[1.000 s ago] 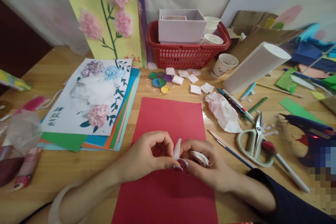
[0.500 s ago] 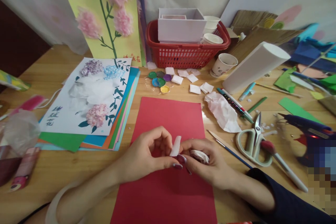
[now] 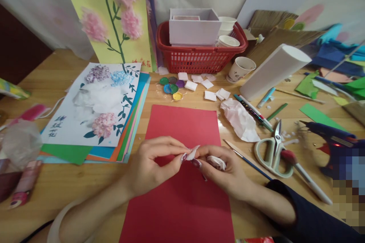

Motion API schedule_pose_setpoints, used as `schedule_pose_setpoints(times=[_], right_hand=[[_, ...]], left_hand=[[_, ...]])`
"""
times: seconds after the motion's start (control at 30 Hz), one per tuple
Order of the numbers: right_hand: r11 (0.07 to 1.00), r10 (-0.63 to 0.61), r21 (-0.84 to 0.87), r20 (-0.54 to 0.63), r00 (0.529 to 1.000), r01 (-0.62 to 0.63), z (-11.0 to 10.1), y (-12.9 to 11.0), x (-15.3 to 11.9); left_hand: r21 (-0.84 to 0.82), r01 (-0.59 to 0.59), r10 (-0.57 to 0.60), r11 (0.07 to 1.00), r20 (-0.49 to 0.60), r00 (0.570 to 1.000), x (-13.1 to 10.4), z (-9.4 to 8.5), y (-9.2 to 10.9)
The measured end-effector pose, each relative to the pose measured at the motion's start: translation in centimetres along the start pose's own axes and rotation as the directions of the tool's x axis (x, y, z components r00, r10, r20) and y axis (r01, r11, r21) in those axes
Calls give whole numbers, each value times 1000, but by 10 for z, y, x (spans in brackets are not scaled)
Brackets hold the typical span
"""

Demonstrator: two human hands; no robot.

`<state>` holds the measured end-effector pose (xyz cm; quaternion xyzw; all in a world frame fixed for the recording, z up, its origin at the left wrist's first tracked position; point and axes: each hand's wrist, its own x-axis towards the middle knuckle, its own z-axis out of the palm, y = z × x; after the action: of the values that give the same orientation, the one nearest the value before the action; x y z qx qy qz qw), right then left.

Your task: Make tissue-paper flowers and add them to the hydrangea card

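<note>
Above a red sheet of paper (image 3: 185, 205), my two hands meet at a small white strip of tissue (image 3: 193, 154). My left hand (image 3: 155, 163) pinches its left end between thumb and fingers. On the other end, the thumb and forefinger of my right hand (image 3: 225, 171) are closed. A folded white wad of tissue (image 3: 216, 162) is tucked in the curled fingers of that same hand. Something thin and dark pokes out below the right thumb, too small to name. Right of the red sheet lies a crumpled white tissue (image 3: 240, 119).
White-handled scissors (image 3: 275, 155), a paintbrush (image 3: 251, 162) and a glue gun (image 3: 330, 136) lie right. A white tube (image 3: 273, 72) and paper cup (image 3: 241, 69) stand behind, near a red basket (image 3: 199, 59). Small paint pots (image 3: 171, 88) sit ahead; a flower picture (image 3: 94, 102) tops coloured sheets left.
The white strip has tipped from upright to slanting. My left thumb has risen, and its fingers have straightened and closed on the strip's end. The view has shifted slightly.
</note>
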<state>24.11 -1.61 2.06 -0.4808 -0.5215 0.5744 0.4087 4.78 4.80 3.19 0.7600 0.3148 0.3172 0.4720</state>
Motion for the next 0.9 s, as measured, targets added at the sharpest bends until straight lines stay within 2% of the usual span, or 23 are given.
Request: schedule_pose_setpoints(times=[0.17,0.33,0.5,0.57,0.73,0.9], right_hand=[[1000,10,12,0,1000,-10,0,1,0],[1000,-13,-26,-36,999,12,0,4,1],[999,-21,-31,-45,999,20,2,4,2],[1000,-19,-25,-40,999,18,2,3,2],[999,-25,-28,-43,999,24,2,2,2],[999,-27,-37,-46,999,25,1,3,2]], left_hand=[[50,1,-2,999,20,1000,-2,1,-1],[29,61,-61,998,-16,998,-7,4,-1],[150,-28,35,988,-46,998,-8,6,2],[169,-30,43,985,-72,996,-7,6,2],[140,45,-32,989,-95,995,-7,7,0],[-48,175,-179,983,-103,978,-7,7,-2]])
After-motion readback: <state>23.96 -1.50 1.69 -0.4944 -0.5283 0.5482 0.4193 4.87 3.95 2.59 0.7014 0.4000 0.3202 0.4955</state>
